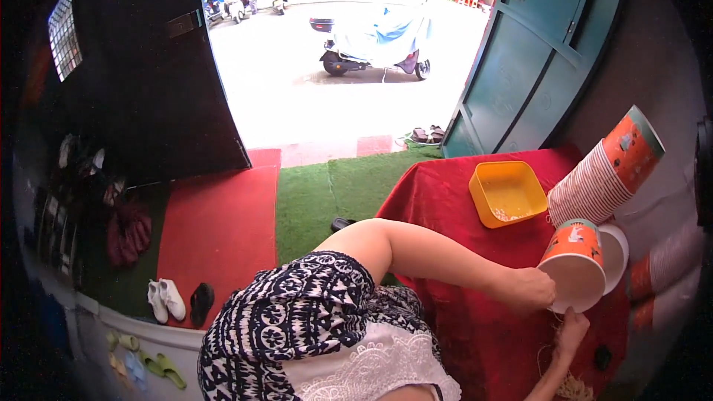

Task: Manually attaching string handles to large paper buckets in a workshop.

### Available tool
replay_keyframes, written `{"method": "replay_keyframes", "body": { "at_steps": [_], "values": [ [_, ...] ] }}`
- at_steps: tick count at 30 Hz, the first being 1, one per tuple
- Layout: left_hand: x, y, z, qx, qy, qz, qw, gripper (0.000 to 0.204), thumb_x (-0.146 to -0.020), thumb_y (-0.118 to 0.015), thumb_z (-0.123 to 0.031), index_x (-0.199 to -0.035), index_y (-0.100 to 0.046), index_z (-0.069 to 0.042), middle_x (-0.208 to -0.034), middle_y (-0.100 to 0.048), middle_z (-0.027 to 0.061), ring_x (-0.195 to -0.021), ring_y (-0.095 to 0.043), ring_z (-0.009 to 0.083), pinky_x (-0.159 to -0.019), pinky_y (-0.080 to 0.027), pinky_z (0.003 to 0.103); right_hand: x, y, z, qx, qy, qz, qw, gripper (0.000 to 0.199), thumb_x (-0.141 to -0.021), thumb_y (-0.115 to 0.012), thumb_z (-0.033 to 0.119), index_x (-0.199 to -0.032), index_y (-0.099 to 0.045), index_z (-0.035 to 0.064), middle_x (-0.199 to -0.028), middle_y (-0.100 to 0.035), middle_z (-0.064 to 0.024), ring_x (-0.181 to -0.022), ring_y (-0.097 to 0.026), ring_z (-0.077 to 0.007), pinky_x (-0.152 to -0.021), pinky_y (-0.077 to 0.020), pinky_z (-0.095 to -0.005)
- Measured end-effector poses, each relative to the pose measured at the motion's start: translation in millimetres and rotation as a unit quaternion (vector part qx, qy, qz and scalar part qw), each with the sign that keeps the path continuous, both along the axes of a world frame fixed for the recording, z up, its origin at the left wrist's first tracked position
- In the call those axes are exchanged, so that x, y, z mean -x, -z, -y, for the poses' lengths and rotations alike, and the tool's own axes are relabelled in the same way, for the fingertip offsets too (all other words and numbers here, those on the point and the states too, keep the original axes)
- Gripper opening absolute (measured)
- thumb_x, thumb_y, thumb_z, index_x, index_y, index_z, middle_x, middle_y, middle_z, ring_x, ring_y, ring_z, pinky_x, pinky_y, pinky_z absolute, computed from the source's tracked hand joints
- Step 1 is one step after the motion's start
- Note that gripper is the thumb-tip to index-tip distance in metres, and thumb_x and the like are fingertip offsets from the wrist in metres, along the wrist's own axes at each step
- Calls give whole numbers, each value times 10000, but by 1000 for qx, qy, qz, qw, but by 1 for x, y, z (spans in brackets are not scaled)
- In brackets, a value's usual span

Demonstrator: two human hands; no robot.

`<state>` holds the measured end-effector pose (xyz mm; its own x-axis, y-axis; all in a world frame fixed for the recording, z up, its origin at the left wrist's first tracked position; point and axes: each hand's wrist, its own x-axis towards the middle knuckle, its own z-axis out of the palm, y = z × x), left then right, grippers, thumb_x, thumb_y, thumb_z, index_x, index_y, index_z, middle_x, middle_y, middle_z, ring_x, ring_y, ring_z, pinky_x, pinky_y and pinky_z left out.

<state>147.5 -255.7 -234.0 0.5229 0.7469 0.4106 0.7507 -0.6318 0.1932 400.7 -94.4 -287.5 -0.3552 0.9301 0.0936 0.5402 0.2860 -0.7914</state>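
Note:
An orange paper bucket [575, 245] with a green band lies tipped on the red-covered table, its pale open mouth toward me. At the left side of its rim my left hand [531, 289] is closed; what its fingers hold is hidden. Just below the mouth, the fingers of my right hand [570, 330] pinch the lower rim. Thin pale strands hang near that hand, and a bundle of straw-coloured strands [573, 388] lies below it. Behind the bucket shows a white round piece [615, 256], partly covered.
A leaning stack of nested paper buckets [594, 182] rises at the table's far right. Left of it sits a yellow plastic basin [509, 193] with small bits inside. The red cloth [445, 208] drapes over the table edge. Shoes [167, 301] stand on the floor at left.

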Motion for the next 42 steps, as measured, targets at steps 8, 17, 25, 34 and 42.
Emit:
{"method": "replay_keyframes", "body": {
  "at_steps": [8, 17, 25, 34, 42],
  "values": [
    [2, -65, 20, -148, 46, 137, 978, 333, -733, -683, -216, -883, -580, 63, -962, -511, 193, -798, -581, 354, -644, -508, 435, 24, -21, 39, -32, -70, -134, 988, 282, -944, -542, 175, -916, -631, -91, -723, -585, -16, -648, -469, -80, -513, -366, -291],
    [17, -94, 3, -193, 0, 202, 960, 373, -724, -713, -307, -842, -585, 23, -1016, -505, 197, -900, -516, 343, -708, -473, 425, 0, -27, 26, -32, -66, -23, 997, 445, -968, -547, 351, -978, -614, -89, -854, -649, -97, -697, -494, -184, -602, -380, -361],
    [17, -108, -29, -282, 44, 148, 947, 678, -538, -797, -500, -866, -620, 66, -994, -553, 204, -984, -518, 332, -863, -415, 423, 7, -30, 47, -307, -32, -26, 951, 366, -979, -485, 244, -1197, -571, -37, -1049, -646, -147, -944, -615, -246, -822, -504, -349],
    [-55, -63, -126, -671, 228, 213, 673, 848, -563, -763, -625, -1123, -606, -7, -1194, -559, 152, -1106, -525, 300, -972, -371, 426, 8, -62, 82, -46, 8, 69, 997, 402, -963, -508, 254, -1255, -543, -20, -1177, -614, -179, -1061, -599, -285, -880, -498, -382],
    [-48, -96, -96, -767, 76, 353, -530, 899, -622, -742, -705, -1201, -622, -28, -1245, -599, 163, -1089, -587, 293, -948, -454, 349, -78, -11, 10, -40, 3, -140, 989, 441, -952, -523, 295, -1277, -533, -3, -1206, -602, -183, -1098, -589, -294, -907, -495, -405]
  ]
}}
